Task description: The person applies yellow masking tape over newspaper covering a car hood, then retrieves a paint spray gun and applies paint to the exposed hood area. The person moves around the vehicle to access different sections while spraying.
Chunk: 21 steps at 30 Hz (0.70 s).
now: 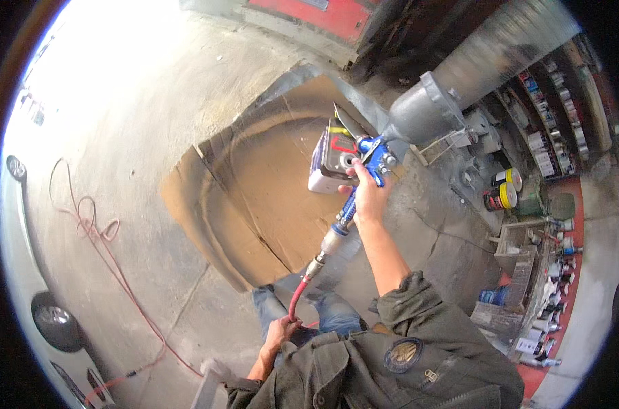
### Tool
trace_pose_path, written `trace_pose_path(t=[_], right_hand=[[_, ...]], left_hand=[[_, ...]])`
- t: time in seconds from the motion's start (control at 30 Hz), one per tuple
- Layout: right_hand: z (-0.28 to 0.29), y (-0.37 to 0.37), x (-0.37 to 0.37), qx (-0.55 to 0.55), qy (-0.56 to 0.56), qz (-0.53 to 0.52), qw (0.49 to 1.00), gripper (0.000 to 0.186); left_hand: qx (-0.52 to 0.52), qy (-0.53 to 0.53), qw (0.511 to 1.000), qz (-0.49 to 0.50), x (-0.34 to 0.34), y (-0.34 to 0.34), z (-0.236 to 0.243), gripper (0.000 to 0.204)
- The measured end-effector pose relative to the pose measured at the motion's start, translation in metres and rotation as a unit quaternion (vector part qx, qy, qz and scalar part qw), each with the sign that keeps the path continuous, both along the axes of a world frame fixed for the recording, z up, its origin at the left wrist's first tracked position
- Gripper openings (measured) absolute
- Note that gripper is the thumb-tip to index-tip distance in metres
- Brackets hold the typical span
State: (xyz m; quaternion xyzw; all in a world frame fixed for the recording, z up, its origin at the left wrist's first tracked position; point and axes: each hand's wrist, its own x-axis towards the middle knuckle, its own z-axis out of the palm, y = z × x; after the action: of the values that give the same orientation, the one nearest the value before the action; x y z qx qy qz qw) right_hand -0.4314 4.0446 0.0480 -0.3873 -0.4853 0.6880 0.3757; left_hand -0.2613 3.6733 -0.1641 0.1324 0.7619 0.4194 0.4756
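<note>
My right hand (371, 194) grips a blue spray gun (374, 153), raised over the cardboard sheet, with a large grey cup (425, 109) on it tilted to the upper right. Below the gun's handle a silver coupling (316, 266) joins a red air hose (297, 296). My left hand (280, 332) is closed on that hose, low near my legs. Just behind the gun, over the brown cardboard (248, 198), is a white box-shaped container (322, 174) with a red and dark top, partly hidden by the gun.
Parked cars (57, 320) line the left, beside a coiled hose (98, 228) on the concrete floor. Shelves of cans (548, 119), yellow-rimmed buckets (500, 194) and a red strip with several tools (541, 354) are at the right. A red panel (337, 17) stands at the back.
</note>
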Motion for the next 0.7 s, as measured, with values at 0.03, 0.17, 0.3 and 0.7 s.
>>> trace_pose_path(t=[0.03, 0.17, 0.3, 0.7], right_hand=[[-0.003, -0.005, -0.017, -0.032, -0.03, 0.005, 0.999, 0.02], [-0.011, -0.028, -0.108, 0.007, -0.018, -0.033, 0.999, 0.013], [-0.036, -0.031, -0.187, 0.091, -0.019, -0.047, 0.995, 0.021], [-0.033, -0.059, -0.2, 0.139, -0.034, -0.116, 0.983, 0.068]], left_hand=[[-0.002, -0.018, 1.0, 0.014, -0.02, -0.008, 0.0, 0.027], [0.01, 0.005, 0.998, 0.061, -0.093, -0.031, 0.018, 0.024], [0.016, 0.014, 0.998, 0.065, -0.157, -0.049, 0.017, 0.024], [-0.033, -0.011, 0.999, -0.042, -0.239, -0.086, 0.014, 0.026]])
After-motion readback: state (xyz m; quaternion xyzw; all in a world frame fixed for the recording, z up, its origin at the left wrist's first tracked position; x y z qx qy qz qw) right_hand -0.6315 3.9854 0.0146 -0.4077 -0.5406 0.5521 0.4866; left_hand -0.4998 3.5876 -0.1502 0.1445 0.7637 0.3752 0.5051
